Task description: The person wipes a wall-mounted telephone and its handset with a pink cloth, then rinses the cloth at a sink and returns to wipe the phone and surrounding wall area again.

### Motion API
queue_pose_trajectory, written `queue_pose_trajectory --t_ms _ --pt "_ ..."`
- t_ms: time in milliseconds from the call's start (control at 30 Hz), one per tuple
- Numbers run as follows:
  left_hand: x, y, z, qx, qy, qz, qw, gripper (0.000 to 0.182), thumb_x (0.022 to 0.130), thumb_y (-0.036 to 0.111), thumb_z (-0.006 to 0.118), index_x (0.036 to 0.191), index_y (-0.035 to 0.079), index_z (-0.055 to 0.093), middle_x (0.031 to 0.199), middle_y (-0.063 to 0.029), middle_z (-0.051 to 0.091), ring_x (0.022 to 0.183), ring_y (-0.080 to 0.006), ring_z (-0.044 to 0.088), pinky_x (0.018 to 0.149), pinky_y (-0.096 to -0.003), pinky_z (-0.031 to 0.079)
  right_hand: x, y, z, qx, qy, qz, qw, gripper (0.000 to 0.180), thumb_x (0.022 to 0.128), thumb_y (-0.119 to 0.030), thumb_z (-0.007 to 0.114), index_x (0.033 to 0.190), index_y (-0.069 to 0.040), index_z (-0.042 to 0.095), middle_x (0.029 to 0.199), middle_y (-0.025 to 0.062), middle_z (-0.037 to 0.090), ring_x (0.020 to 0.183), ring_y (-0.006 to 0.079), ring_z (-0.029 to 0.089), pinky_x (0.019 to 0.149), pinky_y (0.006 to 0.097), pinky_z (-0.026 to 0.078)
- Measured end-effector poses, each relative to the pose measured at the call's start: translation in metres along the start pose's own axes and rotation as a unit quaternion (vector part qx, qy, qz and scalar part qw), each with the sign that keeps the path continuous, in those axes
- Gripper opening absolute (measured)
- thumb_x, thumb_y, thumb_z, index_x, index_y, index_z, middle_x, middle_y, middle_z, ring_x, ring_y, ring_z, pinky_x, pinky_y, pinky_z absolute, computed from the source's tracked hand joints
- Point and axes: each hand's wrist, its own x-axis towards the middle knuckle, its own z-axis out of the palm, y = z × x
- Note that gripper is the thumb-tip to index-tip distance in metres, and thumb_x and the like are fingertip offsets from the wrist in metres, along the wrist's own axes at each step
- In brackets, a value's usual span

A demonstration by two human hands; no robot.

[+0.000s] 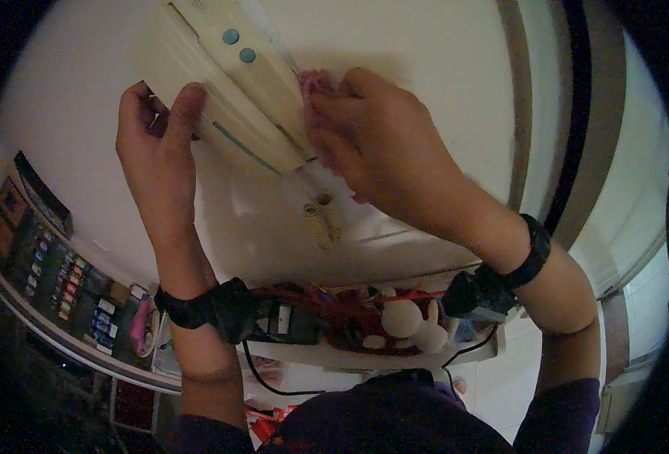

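Observation:
A long cream plastic casing [243, 108] with two round green buttons [238, 45] and a thin green strip rests against the pale wall. Holding its left edge between thumb and fingers is my left hand [161, 122]. My right hand [380, 130] grips a pinkish-purple cloth [317, 96] and presses it against the casing's right edge; most of the cloth is hidden by the fingers. Below the casing's lower end, two holes and yellowish coiled cords [324, 221] show on the wall. Each wrist wears a black strap with a dark device.
Beneath the wall, a shelf holds a white plush toy [405, 320], red items and a dark box [289, 323]. At the left stands a display case [79, 284] with small goods and a pink bottle [140, 323]. Dark curved trim [576, 113] runs down the right. Black cables hang from both wrist devices.

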Motion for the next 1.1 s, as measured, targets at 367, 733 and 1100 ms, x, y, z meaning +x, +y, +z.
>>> queue_pose_trajectory --t_ms 367,733,1100 --pt "-0.01 0.008 -0.002 -0.139 -0.001 -0.037 0.99 0.051 0.065 0.021 0.081 0.101 0.001 0.051 0.074 -0.0051 0.056 0.063 -0.0156 0.055 0.059 -0.0283 0.047 0.057 -0.04 -0.061 -0.042 -0.018 -0.022 0.999 0.015 0.082 -0.013 0.059 0.091 -0.005 0.067 0.076 0.0164 0.058 0.068 0.03 0.056 0.063 0.038 0.046" --pt "-0.016 -0.004 0.002 -0.114 0.002 0.029 0.993 0.063 0.056 0.02 0.085 0.105 0.001 0.049 0.084 -0.0089 0.057 0.069 -0.0188 0.054 0.062 -0.0318 0.048 0.238 -0.106 0.015 -0.258 -0.374 -0.214 0.865 0.022 0.083 -0.022 0.062 0.09 -0.002 0.068 0.081 0.0139 0.064 0.072 0.0278 0.06 0.068 0.035 0.048" --pt "-0.023 -0.012 0.004 -0.177 -0.054 0.0 0.983 0.061 0.065 0.022 0.078 0.111 0.001 0.043 0.096 -0.0187 0.05 0.086 -0.0371 0.054 0.071 -0.0434 0.046 0.218 -0.082 0.004 -0.196 -0.364 -0.121 0.902 0.017 0.079 -0.008 0.06 0.093 0.0 0.066 0.072 0.0121 0.064 0.065 0.017 0.059 0.065 0.0317 0.049"
